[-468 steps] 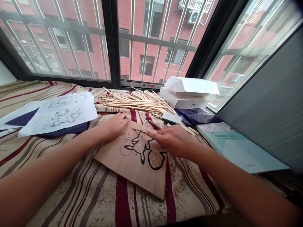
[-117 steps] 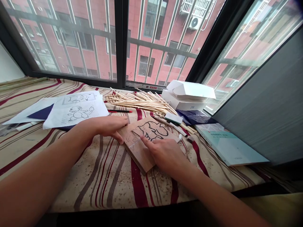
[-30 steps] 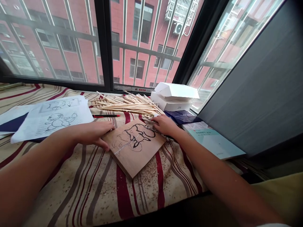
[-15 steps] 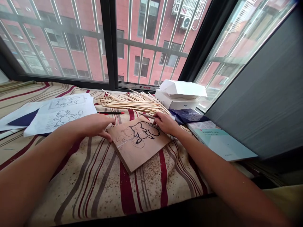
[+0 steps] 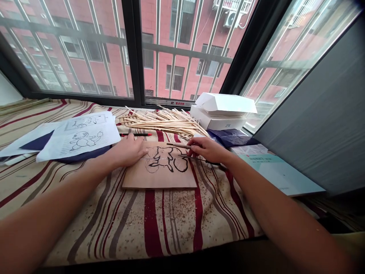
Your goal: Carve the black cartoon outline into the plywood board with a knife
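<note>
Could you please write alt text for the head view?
A left hand rests on a wooden board bearing a black line drawing; the right hand holds a slim tool. Beyond are thin wooden sticks and a white ZTE box.

Daylight pours through the big window (image 5: 136,53), dark-framed, and metal bars (image 5: 74,31) run clean across outside it! Beyond the window stands a red building (image 5: 105,9), an air conditioner (image 5: 229,19) up on its face. Right of the window, a grey panel (image 5: 319,110) slants in; left, a sliver of white wall (image 5: 8,89); below, striped cloth (image 5: 131,228) spreads out.
</note>
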